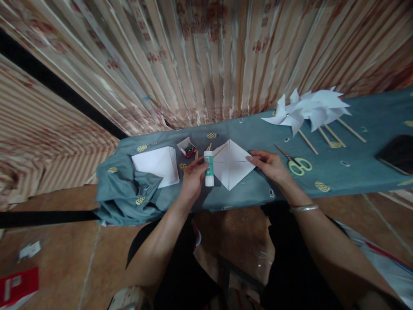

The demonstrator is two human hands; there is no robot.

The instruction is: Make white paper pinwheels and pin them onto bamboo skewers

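Landmark = glue stick (pixel 209 168), upright on the blue cloth (pixel 355 172). Far left of it, bunched cloth, then a stack of white paper (pixel 158 164). Just up-left, a small box of pins (pixel 187 147). Left hand (pixel 193 177) wraps the stick, fingers closed round its body. Right beside it lies the cut paper square (pixel 232 163), touching the stick; right hand (pixel 270 165) pinches its right corner. Further right: green scissors (pixel 298 165), then up-right approx. 3 white pinwheels (pixel 309 111) on sticks.
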